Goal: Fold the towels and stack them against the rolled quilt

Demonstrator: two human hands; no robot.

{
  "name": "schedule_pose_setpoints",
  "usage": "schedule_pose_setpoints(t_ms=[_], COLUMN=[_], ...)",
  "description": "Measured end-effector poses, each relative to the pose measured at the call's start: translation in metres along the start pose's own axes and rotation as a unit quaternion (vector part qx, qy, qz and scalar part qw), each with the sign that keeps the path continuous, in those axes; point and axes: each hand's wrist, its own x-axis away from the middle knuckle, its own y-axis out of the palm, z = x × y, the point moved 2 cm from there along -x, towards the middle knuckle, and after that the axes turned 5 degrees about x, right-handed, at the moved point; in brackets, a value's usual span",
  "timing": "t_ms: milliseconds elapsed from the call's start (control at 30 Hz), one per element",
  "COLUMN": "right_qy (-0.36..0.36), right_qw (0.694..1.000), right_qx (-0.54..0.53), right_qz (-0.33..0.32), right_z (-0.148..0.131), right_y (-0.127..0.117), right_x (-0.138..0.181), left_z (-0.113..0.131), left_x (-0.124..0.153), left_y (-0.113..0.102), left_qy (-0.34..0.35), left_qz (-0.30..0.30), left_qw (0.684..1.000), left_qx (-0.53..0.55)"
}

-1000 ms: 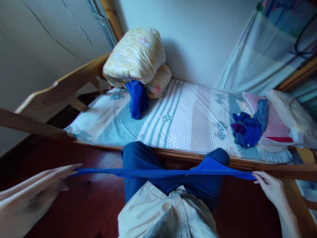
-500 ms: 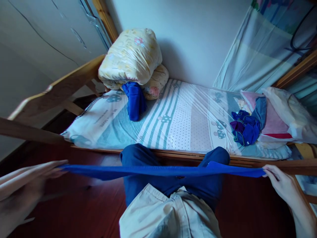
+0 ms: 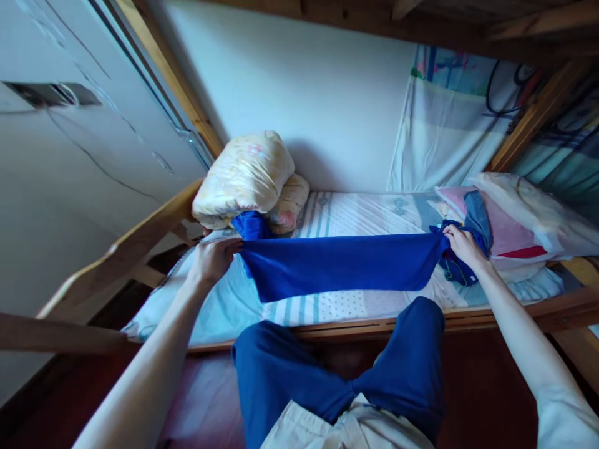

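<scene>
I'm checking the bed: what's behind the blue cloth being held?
Sheet shows above and below the cloth, blue fabric above its left end, a crumpled pile by its right. The rest is covered.

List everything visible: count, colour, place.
bed: 1, brown, centre
sheet: 1, patterned white, on bed
quilt: 1, cream, bed's left end
floral bundle: 1, cream, by quilt
pillow: 1, pink, bed's right end
pale bundle: 1, whitish, by pillow
draped cloth: 1, greyish, on pillow
cloth pile: count unclear, mostly blue, bed's right end
folded cloth: 1, blue, by quilt
held cloth: 1, blue, above bed
curtain: 1, pale, back right
walls: 2, pale, back and left
floor: 1, reddish, under bed
trousers: 1, blue, bottom
shirt: 1, beige, bottom
left hand: 1, bare, on held cloth
right hand: 1, bare, on held cloth
</scene>
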Motion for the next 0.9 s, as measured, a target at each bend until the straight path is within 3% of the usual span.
schedule_pose_setpoints(t_ms=[133, 267, 433, 633, 767, 900], right_qy=[0.009, 0.016, 0.039, 0.141, 0.18, 0.225], right_qw=[0.999, 0.999, 0.997, 0.967, 0.938, 0.908], right_qx=[0.015, 0.019, 0.003, 0.014, 0.004, 0.011], right_qz=[0.048, 0.044, -0.059, -0.212, -0.296, -0.353], right_z=[0.003, 0.016, 0.034, 0.052, 0.062, 0.065], right_y=[0.02, 0.063, 0.141, 0.228, 0.257, 0.261], right_x=[-0.013, -0.002, 0.033, 0.081, 0.108, 0.121], left_z=[-0.012, -0.026, -0.048, -0.065, -0.071, -0.074], left_x=[-0.013, 0.003, 0.055, 0.122, 0.152, 0.17], left_y=[0.02, 0.059, 0.131, 0.202, 0.226, 0.23], left_qy=[-0.034, -0.039, -0.103, -0.139, -0.152, -0.157], left_qz=[0.03, 0.027, -0.11, -0.294, -0.388, -0.434], left_qw=[0.999, 0.999, 0.989, 0.944, 0.905, 0.879], left_qx=[0.001, 0.02, 0.004, -0.055, -0.084, -0.119])
